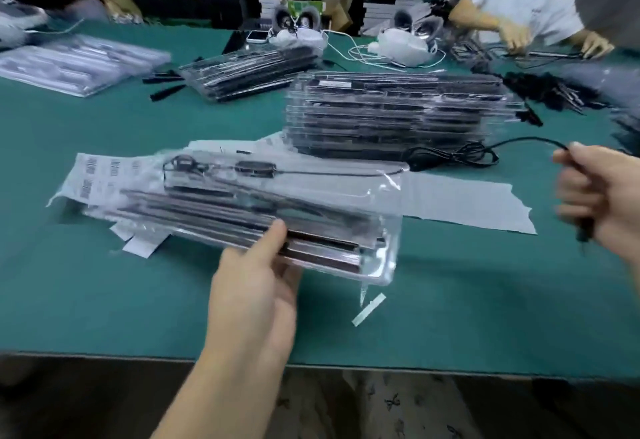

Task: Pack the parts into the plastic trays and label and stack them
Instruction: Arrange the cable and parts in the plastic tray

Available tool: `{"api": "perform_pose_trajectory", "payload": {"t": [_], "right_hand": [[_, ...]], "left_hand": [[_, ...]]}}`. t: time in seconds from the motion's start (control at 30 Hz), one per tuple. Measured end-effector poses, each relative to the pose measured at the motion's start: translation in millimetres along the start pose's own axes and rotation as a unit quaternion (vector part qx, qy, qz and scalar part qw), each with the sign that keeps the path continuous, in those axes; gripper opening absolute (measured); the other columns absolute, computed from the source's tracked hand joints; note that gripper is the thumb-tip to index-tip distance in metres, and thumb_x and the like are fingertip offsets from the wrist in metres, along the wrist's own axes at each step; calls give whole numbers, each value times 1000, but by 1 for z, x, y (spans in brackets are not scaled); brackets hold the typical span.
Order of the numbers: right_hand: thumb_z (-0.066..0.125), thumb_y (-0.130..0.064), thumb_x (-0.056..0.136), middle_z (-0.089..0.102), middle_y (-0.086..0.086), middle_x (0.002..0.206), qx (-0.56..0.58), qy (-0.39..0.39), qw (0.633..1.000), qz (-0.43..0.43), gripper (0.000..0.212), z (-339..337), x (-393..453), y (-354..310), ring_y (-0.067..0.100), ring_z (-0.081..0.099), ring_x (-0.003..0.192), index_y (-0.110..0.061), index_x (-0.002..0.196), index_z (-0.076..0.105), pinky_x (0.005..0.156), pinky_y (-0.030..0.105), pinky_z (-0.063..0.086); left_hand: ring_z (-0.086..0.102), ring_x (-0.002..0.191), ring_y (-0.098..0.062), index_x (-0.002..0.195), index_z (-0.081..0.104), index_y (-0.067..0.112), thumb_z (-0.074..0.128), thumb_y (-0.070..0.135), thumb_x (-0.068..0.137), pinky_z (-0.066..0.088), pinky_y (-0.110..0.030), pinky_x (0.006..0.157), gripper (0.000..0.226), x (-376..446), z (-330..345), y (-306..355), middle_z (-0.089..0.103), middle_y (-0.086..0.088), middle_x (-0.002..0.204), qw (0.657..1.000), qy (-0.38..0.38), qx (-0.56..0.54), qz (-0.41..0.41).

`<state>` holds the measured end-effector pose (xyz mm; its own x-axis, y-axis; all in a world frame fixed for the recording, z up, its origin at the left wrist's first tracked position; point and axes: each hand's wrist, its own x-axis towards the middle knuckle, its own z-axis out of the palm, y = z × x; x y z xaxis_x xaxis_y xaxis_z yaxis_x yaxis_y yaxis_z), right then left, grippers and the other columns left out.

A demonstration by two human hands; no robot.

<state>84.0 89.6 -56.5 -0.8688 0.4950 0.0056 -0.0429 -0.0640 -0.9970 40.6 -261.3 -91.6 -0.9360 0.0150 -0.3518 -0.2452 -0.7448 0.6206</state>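
A clear plastic tray of long dark bars (pixel 263 217) lies near centre on the green-covered table (pixel 104 300), over white barcode label sheets (pixel 100 170), with a tall stack of filled clear trays (pixel 391 113) just behind it to the right and a loose black cable (pixel 460 154) at that stack's near right foot.

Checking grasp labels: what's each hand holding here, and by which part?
Left hand grips the clear plastic tray at its near long edge, thumb on top. Right hand pinches the black cable near its end.

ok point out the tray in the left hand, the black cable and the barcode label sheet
tray (pixel 346 231), head view, clear lid near its right end
black cable (pixel 450 156), head view, coiled part on the table
barcode label sheet (pixel 104 172), head view, printed left part
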Motion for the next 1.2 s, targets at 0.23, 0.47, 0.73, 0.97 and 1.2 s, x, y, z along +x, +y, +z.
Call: {"api": "perform_pose_trajectory", "payload": {"t": [0.23, 0.47, 0.73, 0.97, 1.2], "right_hand": [[49, -19, 92, 38, -2, 56, -164, 48, 983, 66, 16, 75, 39, 2, 6, 26, 32, -13, 80, 59, 35, 14, 22], [47, -32, 85, 58, -5, 65, -398, 158, 898, -98, 26, 79, 39, 35, 26, 47, 71, -13, 79, 64, 54, 29, 33], [49, -24, 88, 60, 7, 94, -458, 145, 873, -89, 34, 80, 44, 49, 31, 49, 99, -13, 119, 58, 78, 38, 41], [54, -14, 87, 46, 5, 135, -534, 50, 828, -162, 45, 90, 41, 38, 25, 30, 127, -23, 130, 56, 107, 32, 22], [54, -9, 92, 57, -21, 115, -401, -208, 886, -101, 37, 122, 55, 47, -3, 51, 106, -41, 108, 63, 90, 17, 38]], "left_hand": [[68, 93, -25, 99, 47, -2, 59, 0, 85, 53, -43, 92, 19, -18, 10, -23, 61, -21, 104, 988, -30, 104, -106], [66, 58, -24, 77, 73, 5, 79, 33, 57, 53, -28, 48, 35, -8, 5, 59, 72, -18, 79, 865, -300, 304, -264], [53, 109, -26, 117, 61, 21, 36, 37, 97, 43, -37, 86, 35, 93, 95, -10, 61, -5, 121, 455, -171, 840, 241], [47, 89, -27, 104, 68, 17, 40, 32, 99, 45, -41, 81, 32, 115, 82, -36, 64, -6, 96, 419, -208, 800, 376], [49, 101, -14, 112, 66, 23, 62, 45, 87, 32, -21, 81, 34, 121, 84, -37, 60, 8, 104, 491, -279, 749, 346]]}}
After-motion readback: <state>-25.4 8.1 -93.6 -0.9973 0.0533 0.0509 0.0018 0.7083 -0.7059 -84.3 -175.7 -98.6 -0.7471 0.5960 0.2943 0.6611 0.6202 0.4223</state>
